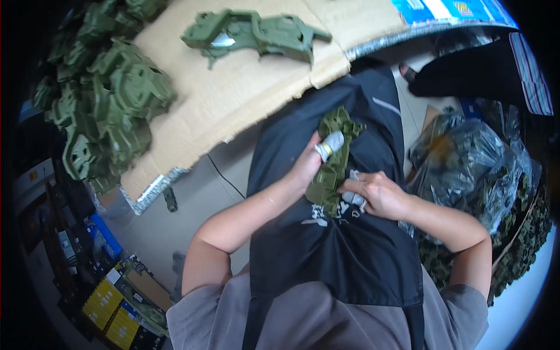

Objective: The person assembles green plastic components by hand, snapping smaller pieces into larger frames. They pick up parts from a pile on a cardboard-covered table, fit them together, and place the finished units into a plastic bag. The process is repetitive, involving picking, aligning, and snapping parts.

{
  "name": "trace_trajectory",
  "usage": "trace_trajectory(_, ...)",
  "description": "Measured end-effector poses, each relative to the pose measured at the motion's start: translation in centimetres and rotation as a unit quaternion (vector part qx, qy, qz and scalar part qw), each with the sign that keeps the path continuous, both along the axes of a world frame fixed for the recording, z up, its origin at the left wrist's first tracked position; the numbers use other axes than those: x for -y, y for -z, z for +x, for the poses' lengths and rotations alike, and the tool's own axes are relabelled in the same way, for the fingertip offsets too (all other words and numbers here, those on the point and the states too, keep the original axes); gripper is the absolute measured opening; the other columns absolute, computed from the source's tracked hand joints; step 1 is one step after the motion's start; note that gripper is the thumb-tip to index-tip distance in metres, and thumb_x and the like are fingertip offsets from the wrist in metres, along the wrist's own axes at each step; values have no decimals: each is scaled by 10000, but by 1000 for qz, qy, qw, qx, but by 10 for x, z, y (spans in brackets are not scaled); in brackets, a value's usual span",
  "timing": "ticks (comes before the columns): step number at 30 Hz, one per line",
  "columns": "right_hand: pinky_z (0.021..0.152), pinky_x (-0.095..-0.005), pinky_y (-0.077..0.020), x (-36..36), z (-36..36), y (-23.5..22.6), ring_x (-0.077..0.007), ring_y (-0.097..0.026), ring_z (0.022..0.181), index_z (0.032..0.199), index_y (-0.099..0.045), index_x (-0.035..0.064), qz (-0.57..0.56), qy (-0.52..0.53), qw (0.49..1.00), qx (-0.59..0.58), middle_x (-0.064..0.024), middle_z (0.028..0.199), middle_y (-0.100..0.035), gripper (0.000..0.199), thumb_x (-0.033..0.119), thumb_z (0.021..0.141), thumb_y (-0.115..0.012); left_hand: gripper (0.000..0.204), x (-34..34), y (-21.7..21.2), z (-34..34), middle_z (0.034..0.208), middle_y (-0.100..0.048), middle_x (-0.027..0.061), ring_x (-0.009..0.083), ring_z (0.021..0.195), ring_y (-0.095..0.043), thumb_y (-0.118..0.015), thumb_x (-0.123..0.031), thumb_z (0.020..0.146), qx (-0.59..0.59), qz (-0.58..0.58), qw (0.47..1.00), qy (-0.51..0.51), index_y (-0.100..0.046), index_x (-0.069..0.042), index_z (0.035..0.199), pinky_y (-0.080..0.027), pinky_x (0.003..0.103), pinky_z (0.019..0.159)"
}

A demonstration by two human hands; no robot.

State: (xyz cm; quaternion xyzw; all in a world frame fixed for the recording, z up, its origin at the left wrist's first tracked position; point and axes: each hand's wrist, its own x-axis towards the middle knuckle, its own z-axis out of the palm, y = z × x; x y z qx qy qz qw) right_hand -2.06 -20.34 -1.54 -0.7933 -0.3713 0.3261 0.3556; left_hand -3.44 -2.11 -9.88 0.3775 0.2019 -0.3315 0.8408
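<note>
An olive-green moulded plastic part (331,172) is held upright over my lap, against a black apron (350,251). My left hand (310,163) grips its left side, the thumb wrapped in a pale covering and lying across the part. At the part's lower right edge, my right hand (376,193) is closed, with its curled fingers touching or very near the plastic. Pale wrapping shows on its fingers too. Whatever may be pinched between them is hidden.
A cardboard-topped table (216,111) carries another green part (256,35) and a heap of similar parts (111,105) at left. On the right are a clear plastic bag (466,163), several small green pieces (519,251) and another person's dark-clothed leg (466,73). Yellow boxes (111,306) stand lower left.
</note>
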Motion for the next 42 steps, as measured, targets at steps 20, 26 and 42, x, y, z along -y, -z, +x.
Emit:
trace_trajectory(20,979,-397,-374,-98,179,-47,-401,-456,1144,1373,-367,95,68,35,935,346,-242,1273,-446,625,206,820,-636,591,-61,-100,5,1129,-589,147,274,849,-647,-399,-492,940,164,-66,977,-117,-438,-3,1268,-553,407,747)
trace_trajectory(26,1029,-346,-328,-76,101,-65,-281,-436,1249,1380,-364,21,321,244,912,75,-192,1343,-451,600,90,834,-602,486,-98,-107,5,1207,-538,158,295,1031,-583,-417,-388,959,242,-16,926,-288,-385,-65,1322,-482,442,913)
trace_trajectory(42,941,-394,-424,-58,21,-53,-412,-445,1203,1421,-294,76,164,194,951,176,-248,1393,-341,694,169,830,-644,429,-43,-83,27,1208,-516,105,207,1115,-522,-533,-53,891,368,205,846,-328,-374,-41,1289,-420,362,972)
